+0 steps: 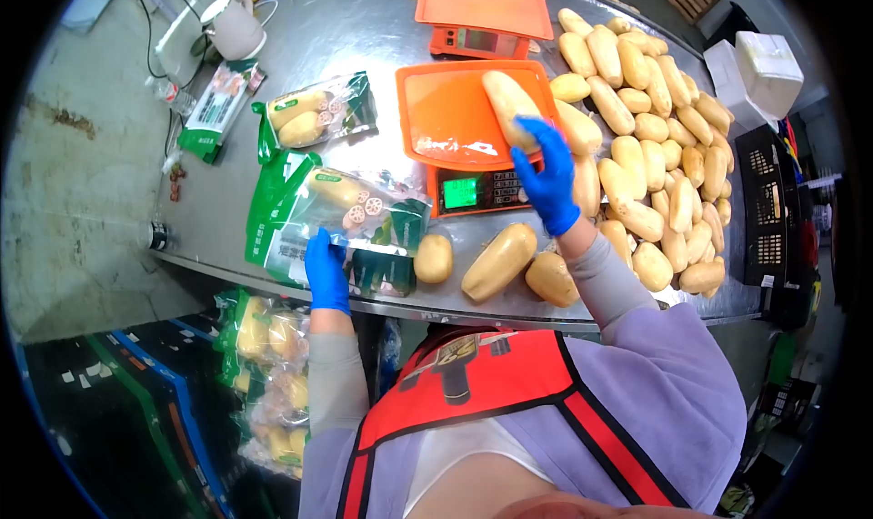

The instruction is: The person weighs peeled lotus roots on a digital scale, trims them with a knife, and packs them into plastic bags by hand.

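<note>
My right hand (547, 178), in a blue glove, has its fingers round the lower end of a lotus root (509, 105). That root lies on the orange pan (436, 123) of a scale with a lit green display (460, 192). In its blue glove, my left hand (327, 269) grips the near edge of a green and clear plastic bag (300, 214) printed with sliced lotus root. Whether the bag holds anything is hard to make out. Loose lotus roots (499, 262) lie between my hands along the table's near edge.
A pile of lotus roots (655, 155) covers the table's right side. Behind stands a second orange scale (482, 14). A filled bag (314, 114), a flat bag stack (221, 105) and a kettle (234, 23) are at left. Packed bags (273, 382) sit below the edge.
</note>
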`<state>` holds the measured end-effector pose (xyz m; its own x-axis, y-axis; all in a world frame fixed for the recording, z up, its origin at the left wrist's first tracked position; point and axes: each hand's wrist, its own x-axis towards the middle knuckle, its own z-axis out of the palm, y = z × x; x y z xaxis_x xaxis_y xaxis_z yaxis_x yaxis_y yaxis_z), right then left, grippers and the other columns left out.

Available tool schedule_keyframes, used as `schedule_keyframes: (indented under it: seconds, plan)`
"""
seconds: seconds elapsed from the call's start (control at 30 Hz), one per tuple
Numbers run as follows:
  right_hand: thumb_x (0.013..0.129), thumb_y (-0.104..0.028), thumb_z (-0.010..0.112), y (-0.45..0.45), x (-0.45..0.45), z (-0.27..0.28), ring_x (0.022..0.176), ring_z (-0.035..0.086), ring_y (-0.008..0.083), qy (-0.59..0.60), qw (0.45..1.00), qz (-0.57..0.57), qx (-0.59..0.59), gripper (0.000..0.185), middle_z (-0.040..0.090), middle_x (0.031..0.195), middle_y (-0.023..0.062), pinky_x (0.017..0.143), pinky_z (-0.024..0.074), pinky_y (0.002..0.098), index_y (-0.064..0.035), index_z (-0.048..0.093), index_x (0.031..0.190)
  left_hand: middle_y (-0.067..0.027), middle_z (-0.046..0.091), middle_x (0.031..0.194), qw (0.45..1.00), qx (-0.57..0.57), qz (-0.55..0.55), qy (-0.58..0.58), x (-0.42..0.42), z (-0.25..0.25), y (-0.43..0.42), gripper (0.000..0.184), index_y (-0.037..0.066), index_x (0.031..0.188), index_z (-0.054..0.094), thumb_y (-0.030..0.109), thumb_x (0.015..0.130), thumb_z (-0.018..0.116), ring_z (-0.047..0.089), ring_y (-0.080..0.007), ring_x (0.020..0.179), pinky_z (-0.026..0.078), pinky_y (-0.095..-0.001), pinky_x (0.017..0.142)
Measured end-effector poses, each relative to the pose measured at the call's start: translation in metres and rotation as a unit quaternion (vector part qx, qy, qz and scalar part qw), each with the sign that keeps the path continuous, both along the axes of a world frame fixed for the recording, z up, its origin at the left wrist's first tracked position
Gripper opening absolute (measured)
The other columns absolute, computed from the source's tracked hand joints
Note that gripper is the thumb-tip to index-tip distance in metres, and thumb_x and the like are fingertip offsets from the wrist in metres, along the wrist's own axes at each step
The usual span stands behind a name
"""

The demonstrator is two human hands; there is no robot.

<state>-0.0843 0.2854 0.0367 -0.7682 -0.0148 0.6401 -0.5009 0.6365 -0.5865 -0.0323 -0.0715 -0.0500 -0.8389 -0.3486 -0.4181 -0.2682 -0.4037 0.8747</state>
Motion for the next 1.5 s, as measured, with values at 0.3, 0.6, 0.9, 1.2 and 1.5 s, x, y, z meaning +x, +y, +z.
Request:
schedule_keyframes:
  seconds: [0.3, 0.6, 0.9, 1.2, 1.5]
  plan:
    - [0.071, -0.037, 0.068, 0.023, -0.023, -0.013, 0.117, 0.046, 0.0292, -0.203, 0.976, -0.047, -0.063, 0.079, 0.046, 0.127, 0.0203, 0.097, 0.0364, 0.0361, -0.0054, 0.033, 0.135, -0.005, 0.059, 0.074, 0.997, -0.046, -0.015, -0.062, 0.009, 0.004, 0.022, 0.042, 0.009, 0.082, 0.056, 0.05, 0.086, 0.049, 0.054, -0.0127, 0.063, 0.037, -0.0202, 0.053]
    - [0.07, -0.026, 0.072, -0.006, 0.085, 0.003, 0.12, 0.042, 0.0225, -0.382, 0.881, 0.247, -0.13, 0.077, 0.045, 0.129, 0.0159, 0.1, 0.0319, 0.0338, -0.0024, 0.035, 0.133, -0.0083, 0.06, 0.06, 0.974, -0.055, -0.184, -0.121, 0.014, 0.025, 0.042, 0.061, 0.007, 0.062, 0.056, 0.056, 0.09, 0.032, 0.055, -0.0137, 0.049, 0.043, -0.0217, 0.052]
    - [0.077, -0.022, 0.067, -0.083, 0.043, -0.034, 0.124, 0.034, 0.0203, -0.46, 0.735, 0.392, -0.309, 0.077, 0.035, 0.136, 0.0143, 0.103, 0.0284, 0.0335, -0.0003, 0.025, 0.137, -0.0064, 0.061, 0.069, 0.983, 0.019, -0.167, -0.069, 0.018, 0.035, 0.054, 0.019, 0.005, 0.084, 0.056, 0.023, 0.086, 0.051, 0.056, -0.0126, 0.058, 0.043, -0.0221, 0.055]
    - [0.075, -0.012, 0.068, -0.148, 0.036, -0.062, 0.119, 0.042, 0.027, -0.248, 0.902, 0.33, -0.124, 0.067, 0.041, 0.129, 0.0191, 0.099, 0.0348, 0.0367, -0.0041, 0.034, 0.132, -0.0074, 0.059, 0.065, 0.978, -0.016, -0.205, -0.042, 0.019, 0.037, 0.01, 0.018, 0.003, 0.078, 0.056, 0.019, 0.083, 0.051, 0.055, -0.0142, 0.056, 0.044, -0.0238, 0.053]
    - [0.071, -0.012, 0.069, -0.171, 0.017, -0.083, 0.102, 0.05, 0.0325, -0.292, 0.874, 0.388, 0.014, 0.059, 0.05, 0.109, 0.0185, 0.088, 0.0415, 0.0368, -0.0096, 0.044, 0.125, -0.0099, 0.062, 0.067, 0.983, -0.019, -0.173, -0.061, 0.028, 0.019, -0.006, 0.021, -0.001, 0.077, 0.059, 0.017, 0.086, 0.05, 0.06, -0.0166, 0.058, 0.048, -0.0244, 0.054]
